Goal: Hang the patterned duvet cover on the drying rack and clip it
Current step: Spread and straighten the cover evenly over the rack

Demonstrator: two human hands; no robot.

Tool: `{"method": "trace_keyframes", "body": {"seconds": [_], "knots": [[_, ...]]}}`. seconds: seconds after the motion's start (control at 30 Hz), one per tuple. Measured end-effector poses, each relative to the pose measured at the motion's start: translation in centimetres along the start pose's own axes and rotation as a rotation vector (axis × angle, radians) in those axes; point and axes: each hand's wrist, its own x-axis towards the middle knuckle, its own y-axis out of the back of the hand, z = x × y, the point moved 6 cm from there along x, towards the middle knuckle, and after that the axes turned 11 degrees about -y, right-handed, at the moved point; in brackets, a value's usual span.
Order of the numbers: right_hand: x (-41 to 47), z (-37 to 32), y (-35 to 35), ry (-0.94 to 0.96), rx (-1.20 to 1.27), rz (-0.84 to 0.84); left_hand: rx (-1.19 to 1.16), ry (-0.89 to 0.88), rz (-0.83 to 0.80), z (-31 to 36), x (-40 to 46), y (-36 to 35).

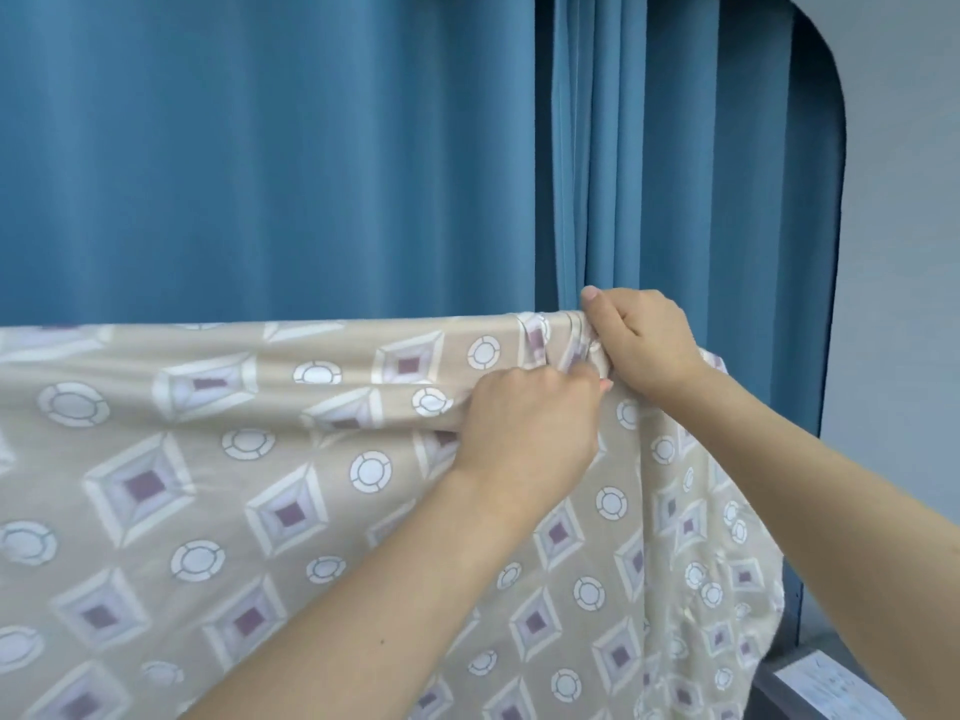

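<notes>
Duvet cover [291, 511]: draped over a straight top edge, hanging down across the left and centre of the scene; beige print of diamonds and rings; gathered into folds at the right end of the top edge.
Drying rack: hidden under the cloth; only the straight line of the top fold suggests a bar beneath.
Handling, judged: soft, limp, light in any one spot but bulky overall; faint sheen suggests a smooth weave, likely to slide along the bar. Best held at the bunched top edge, several layers together.
Right hand [644, 345]: at the right end of the top edge, fingers curled down over the gathered cloth, thumb raised behind; clamped on the fold.
Left hand [530, 423]: just beside and below the right hand, fingers bent into the folds, pinching cloth.
Clip: none visible; cannot tell whether one sits between the fingers.
Backdrop: blue curtain [260, 158] on the far side.
</notes>
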Motion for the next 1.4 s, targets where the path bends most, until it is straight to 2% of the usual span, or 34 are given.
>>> {"method": "trace_keyframes", "body": {"seconds": [0.13, 0.27, 0.33, 0.43, 0.53, 0.6, 0.77, 0.87, 1.03, 1.1, 1.17, 1.23, 1.3, 1.4], "knots": [[-0.6, -0.9, -0.1, 0.067, -0.094, 0.076, 0.072, 0.06, 0.003, -2.2, 1.1, 4.0], [-0.3, -1.1, -0.1, 0.024, -0.146, 0.069, 0.178, 0.21, -0.115, -7.1, -0.5, 5.4], [-0.1, -1.3, -0.1, -0.003, -0.196, 0.065, 0.181, 0.156, -0.154, -8.3, -1.8, 4.7], [0.1, -2.5, -0.1, 0.05, -0.229, 0.076, 0.062, 0.063, -0.036, -8.8, -2.8, 4.5], [0.0, -5.0, -0.8, 0.176, -0.095, -0.014, -0.026, 0.066, 0.062, -8.8, -2.9, 4.5], [-0.3, -6.0, -1.6, 0.169, -0.097, -0.065, -0.043, 0.056, 0.112, -8.3, -3.0, 4.4], [-0.7, -5.4, -2.0, 0.124, -0.168, 0.026, -0.033, -0.024, 0.208, -6.3, -5.1, 4.4], [-0.9, -5.1, -1.9, 0.14, -0.143, 0.033, -0.029, -0.018, 0.081, -4.5, -7.2, 2.9], [-1.2, -6.9, -2.1, 0.162, -0.094, -0.033, -0.05, 0.181, -0.238, -4.7, -7.6, 2.0], [-1.6, -9.1, -2.1, 0.218, -0.041, -0.078, -0.136, 0.241, -0.376, -5.3, -7.5, 1.3], [-2.2, -11.3, -2.7, 0.259, -0.023, -0.136, -0.28, 0.231, -0.442, -5.7, -7.9, 0.9], [-2.6, -12.5, -3.2, 0.242, -0.106, -0.073, -0.348, 0.169, -0.47, -6.5, -8.4, 1.9], [-2.8, -13.1, -3.4, 0.2, -0.182, 0.048, -0.29, 0.087, -0.404, -8.3, -9.1, 4.3], [-3.5, -13.8, -3.2, 0.193, -0.191, 0.181, -0.134, -0.039, -0.172, -11.3, -9.8, 9.4]]}}
